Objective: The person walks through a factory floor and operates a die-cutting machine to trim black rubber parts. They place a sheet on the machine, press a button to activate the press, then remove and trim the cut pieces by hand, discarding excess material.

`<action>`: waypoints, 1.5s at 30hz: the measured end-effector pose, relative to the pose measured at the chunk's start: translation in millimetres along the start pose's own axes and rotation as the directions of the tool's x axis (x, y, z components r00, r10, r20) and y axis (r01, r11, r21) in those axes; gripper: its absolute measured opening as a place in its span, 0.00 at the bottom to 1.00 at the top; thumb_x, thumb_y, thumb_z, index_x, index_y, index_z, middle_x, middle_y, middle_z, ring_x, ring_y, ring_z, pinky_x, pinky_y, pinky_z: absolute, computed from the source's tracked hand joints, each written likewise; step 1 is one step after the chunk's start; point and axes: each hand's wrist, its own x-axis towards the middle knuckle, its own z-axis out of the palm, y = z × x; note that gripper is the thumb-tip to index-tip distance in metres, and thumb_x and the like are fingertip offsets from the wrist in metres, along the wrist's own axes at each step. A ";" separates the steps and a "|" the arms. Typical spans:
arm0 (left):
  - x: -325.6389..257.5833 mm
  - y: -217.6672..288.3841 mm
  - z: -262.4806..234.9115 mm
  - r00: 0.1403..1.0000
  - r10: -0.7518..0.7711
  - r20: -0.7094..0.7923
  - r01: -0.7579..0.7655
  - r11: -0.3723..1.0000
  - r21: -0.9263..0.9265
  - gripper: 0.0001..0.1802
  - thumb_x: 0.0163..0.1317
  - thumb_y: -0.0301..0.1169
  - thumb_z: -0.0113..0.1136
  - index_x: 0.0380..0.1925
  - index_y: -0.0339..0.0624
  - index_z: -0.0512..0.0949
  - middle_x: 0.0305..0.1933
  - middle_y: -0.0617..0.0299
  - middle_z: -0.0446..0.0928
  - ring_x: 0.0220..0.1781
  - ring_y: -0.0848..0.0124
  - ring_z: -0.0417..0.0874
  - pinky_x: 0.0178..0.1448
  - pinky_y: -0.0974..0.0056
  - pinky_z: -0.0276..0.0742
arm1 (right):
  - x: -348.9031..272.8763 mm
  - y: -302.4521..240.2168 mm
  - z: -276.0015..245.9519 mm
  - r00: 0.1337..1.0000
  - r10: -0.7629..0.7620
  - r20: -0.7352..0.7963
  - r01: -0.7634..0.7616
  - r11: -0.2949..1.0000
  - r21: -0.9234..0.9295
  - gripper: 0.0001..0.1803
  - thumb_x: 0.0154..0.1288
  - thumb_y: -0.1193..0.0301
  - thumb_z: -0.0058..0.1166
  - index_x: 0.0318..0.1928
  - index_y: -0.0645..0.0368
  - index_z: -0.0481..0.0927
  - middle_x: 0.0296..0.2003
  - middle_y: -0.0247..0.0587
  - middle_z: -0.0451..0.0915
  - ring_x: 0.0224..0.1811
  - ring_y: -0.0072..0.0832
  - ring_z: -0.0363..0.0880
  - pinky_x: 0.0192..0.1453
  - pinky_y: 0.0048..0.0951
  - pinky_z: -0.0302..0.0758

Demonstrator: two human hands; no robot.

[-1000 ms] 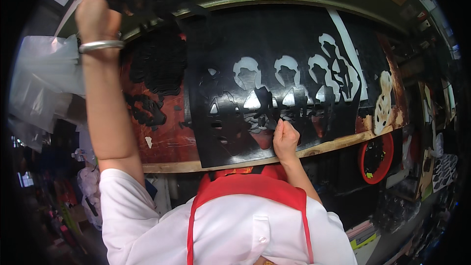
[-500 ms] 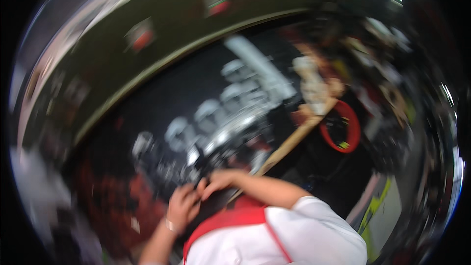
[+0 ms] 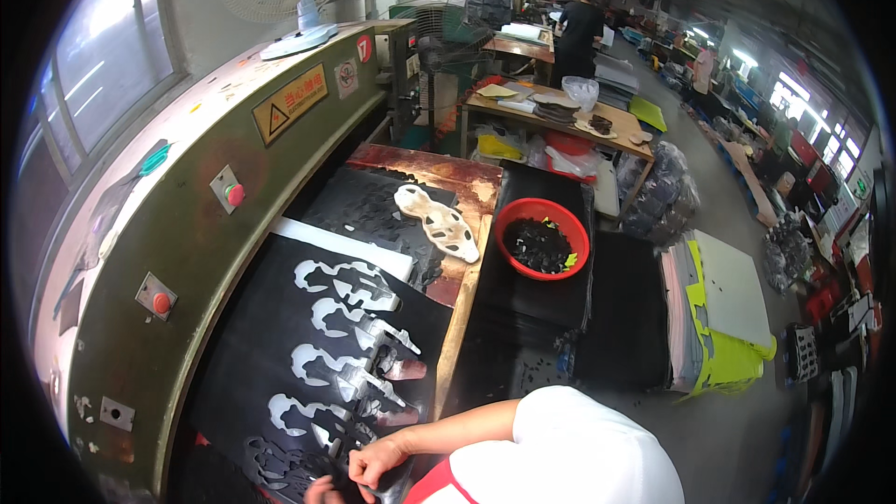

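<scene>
At the lower edge my right hand (image 3: 376, 463) is closed, its fingers curled over the near end of a black sheet (image 3: 245, 336). Whatever they hold is hidden. Only part of my left hand (image 3: 322, 491) shows beside it, smeared by motion. Pale, curved shapes (image 3: 327, 366) run in a row along the sheet; they look like cut-out openings. Dark cut pieces (image 3: 275, 463) lie in a heap left of my hands. A white strip (image 3: 345, 249) borders the sheet's far end.
A green machine beam (image 3: 196, 252) with red buttons runs along the left. Past the sheet lies a pale template with holes (image 3: 437, 222). A red basin (image 3: 505, 252) of black scraps stands right of a wooden strip (image 3: 459, 336). Stacked sheets (image 3: 733, 294) lie farther right; a person (image 3: 579, 33) stands beyond.
The view has swung up and turned, bringing the fan, far tables and a person into sight. My hands now sit lower in the picture, still close together.
</scene>
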 end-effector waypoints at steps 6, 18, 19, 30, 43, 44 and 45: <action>51.1 21.0 -83.1 0.907 -0.197 -0.373 -0.005 0.879 -0.476 0.25 0.71 0.40 0.50 0.56 0.27 0.68 0.55 0.42 0.74 0.57 0.53 0.76 0.63 0.48 0.73 | -15.5 -9.7 9.0 0.991 0.043 -0.127 -0.118 0.737 -0.665 0.10 0.46 0.70 0.59 0.17 0.64 0.77 0.16 0.42 0.77 0.19 0.29 0.74 0.25 0.35 0.68; -4.4 14.5 -2.0 0.879 -0.461 0.120 0.455 0.736 -0.502 0.21 0.68 0.32 0.55 0.58 0.35 0.70 0.58 0.53 0.72 0.60 0.61 0.72 0.64 0.58 0.68 | 11.0 -45.4 53.7 0.846 -0.313 -0.431 -0.214 0.542 -0.813 0.25 0.66 0.51 0.52 0.34 0.65 0.68 0.20 0.55 0.76 0.26 0.58 0.77 0.28 0.49 0.72; -8.1 12.5 9.2 0.880 -0.460 0.118 0.450 0.730 -0.514 0.20 0.68 0.32 0.54 0.58 0.36 0.70 0.59 0.53 0.72 0.61 0.62 0.72 0.65 0.59 0.67 | 15.8 -40.8 56.7 0.837 -0.269 -0.476 -0.275 0.545 -0.792 0.29 0.66 0.48 0.51 0.34 0.67 0.67 0.20 0.58 0.76 0.27 0.60 0.77 0.29 0.50 0.73; -16.1 4.8 32.7 0.927 -0.376 0.015 0.349 0.844 -0.407 0.21 0.71 0.37 0.54 0.56 0.35 0.71 0.54 0.58 0.73 0.55 0.67 0.73 0.60 0.63 0.68 | 26.6 9.4 33.4 0.624 -0.677 -0.389 -0.029 0.478 -0.878 0.16 0.69 0.63 0.48 0.34 0.63 0.65 0.20 0.55 0.73 0.26 0.57 0.74 0.29 0.51 0.68; -25.6 19.6 29.9 0.978 -0.195 -0.079 0.197 0.980 0.009 0.16 0.68 0.30 0.56 0.51 0.30 0.75 0.52 0.53 0.78 0.54 0.63 0.76 0.61 0.60 0.70 | 9.1 15.5 44.7 0.756 -0.497 -0.426 -0.016 0.637 -0.771 0.13 0.58 0.73 0.49 0.39 0.66 0.64 0.24 0.55 0.73 0.28 0.58 0.74 0.31 0.48 0.70; -24.9 22.1 30.1 0.982 -0.172 -0.074 0.177 0.982 0.067 0.16 0.68 0.30 0.56 0.51 0.30 0.75 0.52 0.52 0.78 0.54 0.62 0.76 0.61 0.60 0.70 | 8.8 16.9 47.1 0.724 -0.523 -0.450 -0.008 0.647 -0.763 0.13 0.57 0.73 0.49 0.39 0.66 0.64 0.24 0.55 0.73 0.28 0.58 0.74 0.31 0.48 0.70; -24.2 24.1 30.3 0.986 -0.150 -0.067 0.157 0.980 0.125 0.16 0.68 0.29 0.55 0.51 0.30 0.75 0.52 0.52 0.78 0.53 0.62 0.76 0.61 0.60 0.70 | 8.0 16.6 48.5 0.717 -0.522 -0.462 -0.001 0.661 -0.750 0.13 0.57 0.74 0.49 0.40 0.67 0.64 0.24 0.56 0.73 0.28 0.58 0.74 0.31 0.48 0.70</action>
